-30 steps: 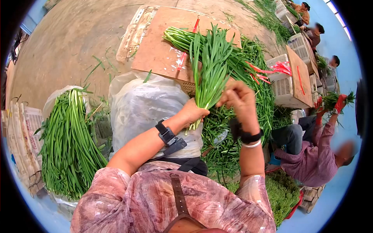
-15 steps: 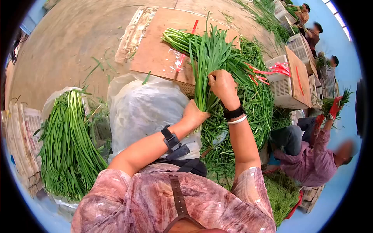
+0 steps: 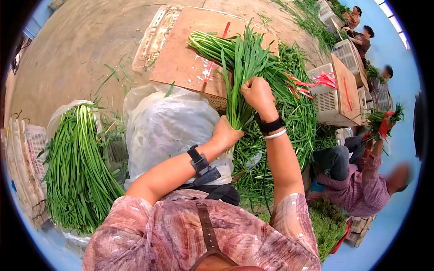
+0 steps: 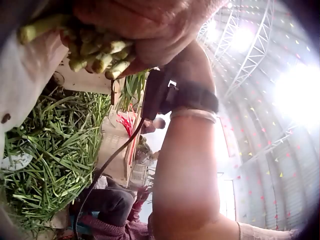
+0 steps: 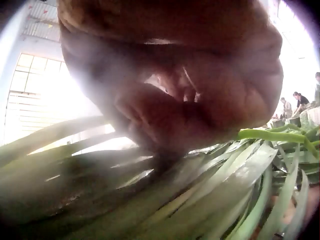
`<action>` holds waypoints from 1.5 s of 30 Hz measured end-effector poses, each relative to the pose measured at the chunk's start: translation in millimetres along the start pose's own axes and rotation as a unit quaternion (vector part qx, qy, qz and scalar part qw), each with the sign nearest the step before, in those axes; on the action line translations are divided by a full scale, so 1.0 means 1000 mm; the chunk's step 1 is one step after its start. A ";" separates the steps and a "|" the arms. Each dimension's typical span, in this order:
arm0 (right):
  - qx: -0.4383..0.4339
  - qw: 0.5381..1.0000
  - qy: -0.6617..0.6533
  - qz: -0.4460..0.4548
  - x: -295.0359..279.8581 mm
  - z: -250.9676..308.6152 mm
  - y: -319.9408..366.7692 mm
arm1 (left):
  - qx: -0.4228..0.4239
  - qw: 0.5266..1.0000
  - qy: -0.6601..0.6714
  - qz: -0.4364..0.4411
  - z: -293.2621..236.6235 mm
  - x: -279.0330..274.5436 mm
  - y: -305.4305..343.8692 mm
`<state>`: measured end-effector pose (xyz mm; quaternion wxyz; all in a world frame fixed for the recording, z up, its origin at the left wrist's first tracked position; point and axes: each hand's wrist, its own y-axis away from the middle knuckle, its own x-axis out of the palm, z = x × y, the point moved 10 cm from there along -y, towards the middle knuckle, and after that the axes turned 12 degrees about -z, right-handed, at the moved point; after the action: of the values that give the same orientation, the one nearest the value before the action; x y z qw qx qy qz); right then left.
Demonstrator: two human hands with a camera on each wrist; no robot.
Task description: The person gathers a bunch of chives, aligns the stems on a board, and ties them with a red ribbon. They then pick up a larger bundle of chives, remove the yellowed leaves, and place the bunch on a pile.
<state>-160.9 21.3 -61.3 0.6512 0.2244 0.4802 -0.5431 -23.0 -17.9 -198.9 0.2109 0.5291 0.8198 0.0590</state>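
A bunch of long green leafy stalks (image 3: 239, 67) is gripped near its cut ends by my left hand (image 3: 224, 133). In the left wrist view, pale stalk ends (image 4: 102, 57) stick out below that hand (image 4: 145, 25). Higher up on the bunch, my right hand (image 3: 259, 95) pinches at the leaves with curled fingers. The right wrist view shows this hand (image 5: 175, 85) close above the leaves (image 5: 200, 195); exactly what its fingertips hold is blurred. Another bunch (image 3: 205, 45) lies on the brown board (image 3: 176, 67), partly under the held one.
Loose greens (image 3: 296, 122) are heaped right of the board. Red ties (image 3: 323, 80) lie by a white crate (image 3: 326, 100). Clear plastic (image 3: 167, 131) covers something before me. A large bundle (image 3: 81, 171) stands at the left. A person in a checked shirt (image 3: 361, 192) sits at the right.
From one second ago, my right hand has moved up and left from beside the stalks to the bunch's leaves. My left hand keeps its grip, and the leaves stand slightly more upright.
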 end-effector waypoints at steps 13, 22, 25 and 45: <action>-0.107 0.992 0.073 -0.005 -0.007 0.024 0.012 | 0.024 0.999 0.030 -0.005 -0.001 0.004 -0.001; -0.098 0.978 0.147 0.110 0.010 0.029 -0.013 | 0.018 0.999 0.029 -0.027 -0.011 -0.006 0.005; -0.082 0.977 0.153 0.127 0.016 0.028 -0.019 | 0.028 0.999 0.036 -0.004 -0.015 -0.003 0.004; -0.027 0.972 -0.126 0.198 0.032 -0.007 -0.022 | 0.026 0.987 0.155 0.017 -0.038 -0.012 0.018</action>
<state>-185.0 4.3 -87.4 0.8070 0.2272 0.3545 -0.4142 -19.3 -15.6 -155.1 0.0660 0.5326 0.8348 0.1227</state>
